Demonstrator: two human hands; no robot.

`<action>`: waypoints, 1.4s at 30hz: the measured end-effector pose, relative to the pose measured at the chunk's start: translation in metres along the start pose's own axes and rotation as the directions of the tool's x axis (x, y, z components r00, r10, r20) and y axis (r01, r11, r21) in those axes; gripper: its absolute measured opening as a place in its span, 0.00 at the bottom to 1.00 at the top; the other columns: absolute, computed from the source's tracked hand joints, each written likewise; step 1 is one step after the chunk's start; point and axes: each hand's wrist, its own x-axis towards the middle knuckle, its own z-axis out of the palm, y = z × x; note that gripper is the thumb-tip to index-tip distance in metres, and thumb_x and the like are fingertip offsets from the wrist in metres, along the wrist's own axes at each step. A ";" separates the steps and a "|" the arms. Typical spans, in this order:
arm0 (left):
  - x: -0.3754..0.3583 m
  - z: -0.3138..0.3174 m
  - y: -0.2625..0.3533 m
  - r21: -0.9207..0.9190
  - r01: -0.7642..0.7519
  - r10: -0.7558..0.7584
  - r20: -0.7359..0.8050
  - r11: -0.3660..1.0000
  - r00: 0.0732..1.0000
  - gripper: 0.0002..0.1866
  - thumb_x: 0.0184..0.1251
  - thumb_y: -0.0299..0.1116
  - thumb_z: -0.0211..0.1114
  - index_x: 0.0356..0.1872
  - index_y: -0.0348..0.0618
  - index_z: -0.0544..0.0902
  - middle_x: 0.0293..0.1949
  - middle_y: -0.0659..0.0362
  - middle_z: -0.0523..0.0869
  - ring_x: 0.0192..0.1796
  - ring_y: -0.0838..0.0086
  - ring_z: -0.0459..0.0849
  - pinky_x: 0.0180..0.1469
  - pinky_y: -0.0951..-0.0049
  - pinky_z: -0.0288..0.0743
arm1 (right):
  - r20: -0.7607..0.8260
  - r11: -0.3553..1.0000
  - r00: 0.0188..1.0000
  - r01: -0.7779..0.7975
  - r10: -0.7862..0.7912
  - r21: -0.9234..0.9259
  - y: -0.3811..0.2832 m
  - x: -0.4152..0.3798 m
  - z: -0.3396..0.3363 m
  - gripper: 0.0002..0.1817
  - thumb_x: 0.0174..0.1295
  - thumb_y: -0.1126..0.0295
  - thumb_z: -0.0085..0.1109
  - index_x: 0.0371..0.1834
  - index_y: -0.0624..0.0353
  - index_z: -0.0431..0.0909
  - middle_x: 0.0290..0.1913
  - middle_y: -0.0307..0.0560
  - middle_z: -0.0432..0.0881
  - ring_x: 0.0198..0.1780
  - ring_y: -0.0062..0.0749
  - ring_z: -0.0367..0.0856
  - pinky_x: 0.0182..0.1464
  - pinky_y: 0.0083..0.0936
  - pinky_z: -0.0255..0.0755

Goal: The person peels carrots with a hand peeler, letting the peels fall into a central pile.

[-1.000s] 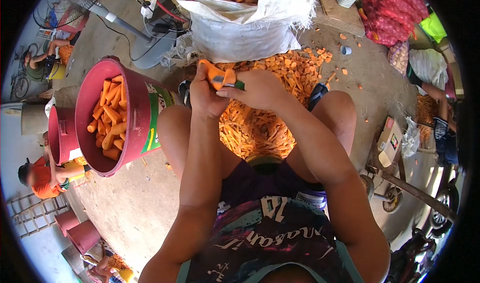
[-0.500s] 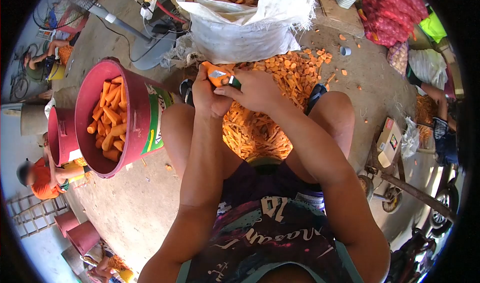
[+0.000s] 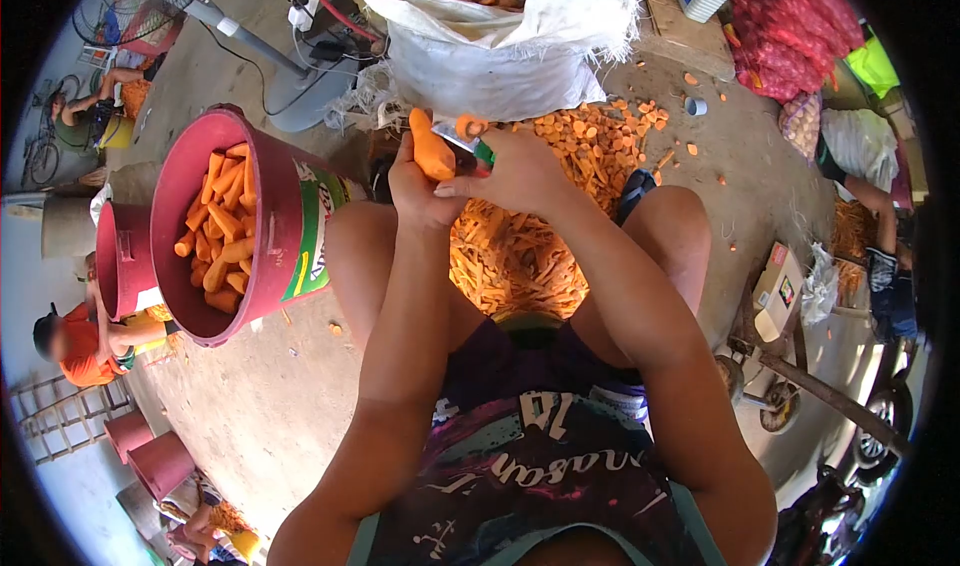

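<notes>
My left hand (image 3: 418,191) is closed around a peeled carrot (image 3: 431,146), its thicker end toward my palm. My right hand (image 3: 520,171) grips a knife (image 3: 459,138) with a green handle, its blade just beside the carrot. A cut carrot end (image 3: 470,126) shows at the blade, near my right fingers. Below both hands, a heap of carrot peelings (image 3: 515,266) lies between my knees, with round cut-off ends (image 3: 590,136) spread at its far side.
To the left stands a red bucket (image 3: 275,226) of peeled carrots. A white sack (image 3: 490,66) of unpeeled carrots is ahead. A fan stand (image 3: 305,96) is at far left, red net sacks (image 3: 790,31) at far right. A person in orange (image 3: 85,341) sits at left; a cart (image 3: 790,366) stands right.
The knife has moved off the carrot's side to the right, and a cut end is now apart from the carrot at the blade. The carrot stands more upright in my left hand.
</notes>
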 end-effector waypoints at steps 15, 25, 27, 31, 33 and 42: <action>-0.006 0.014 -0.002 -0.072 0.061 -0.056 0.069 0.996 0.996 0.21 0.91 0.47 0.42 0.62 0.46 0.80 0.39 0.55 0.87 0.43 0.59 0.87 0.52 0.53 0.85 | -0.145 0.966 0.956 0.244 -0.254 -0.087 0.015 0.003 0.029 0.37 0.64 0.25 0.62 0.33 0.53 0.89 0.27 0.54 0.88 0.33 0.57 0.90 0.38 0.50 0.82; 0.017 -0.003 0.030 0.084 -0.158 0.168 -0.119 0.984 0.979 0.28 0.90 0.61 0.39 0.58 0.51 0.79 0.42 0.61 0.84 0.41 0.68 0.82 0.52 0.60 0.81 | -0.149 0.970 0.958 0.238 -0.243 -0.051 0.016 0.005 0.021 0.39 0.66 0.25 0.60 0.32 0.55 0.90 0.27 0.55 0.87 0.33 0.55 0.89 0.38 0.48 0.81; 0.013 0.021 0.062 0.109 -0.311 0.325 -0.142 0.944 0.935 0.30 0.89 0.64 0.39 0.57 0.51 0.79 0.42 0.61 0.84 0.41 0.68 0.82 0.51 0.60 0.80 | -0.146 0.974 0.968 0.216 -0.204 0.069 0.016 0.002 0.014 0.39 0.67 0.25 0.59 0.32 0.57 0.89 0.27 0.56 0.86 0.33 0.55 0.89 0.38 0.46 0.81; -0.019 0.049 0.135 -0.133 -0.534 0.545 0.336 0.835 0.768 0.45 0.69 0.85 0.40 0.54 0.54 0.81 0.43 0.65 0.85 0.42 0.70 0.80 0.48 0.61 0.73 | -0.042 0.963 0.994 -0.090 0.104 0.253 0.033 0.001 -0.002 0.46 0.71 0.23 0.52 0.32 0.64 0.87 0.25 0.54 0.83 0.31 0.47 0.86 0.40 0.40 0.78; -0.025 0.047 0.152 -0.243 -0.632 0.677 0.242 0.736 0.695 0.50 0.64 0.88 0.42 0.58 0.50 0.82 0.46 0.64 0.86 0.40 0.70 0.77 0.47 0.62 0.72 | 0.096 0.890 0.943 -0.332 0.318 0.314 0.036 0.003 -0.012 0.50 0.72 0.20 0.42 0.30 0.64 0.85 0.24 0.48 0.82 0.32 0.39 0.85 0.42 0.38 0.77; -0.032 0.062 0.053 0.070 -0.321 0.286 0.310 0.944 0.907 0.44 0.75 0.80 0.47 0.66 0.53 0.85 0.43 0.65 0.85 0.26 0.79 0.68 0.29 0.75 0.57 | 0.088 0.706 0.991 -0.131 0.096 0.696 0.017 -0.004 -0.033 0.21 0.78 0.51 0.66 0.46 0.61 0.83 0.28 0.39 0.81 0.23 0.22 0.77 0.29 0.25 0.74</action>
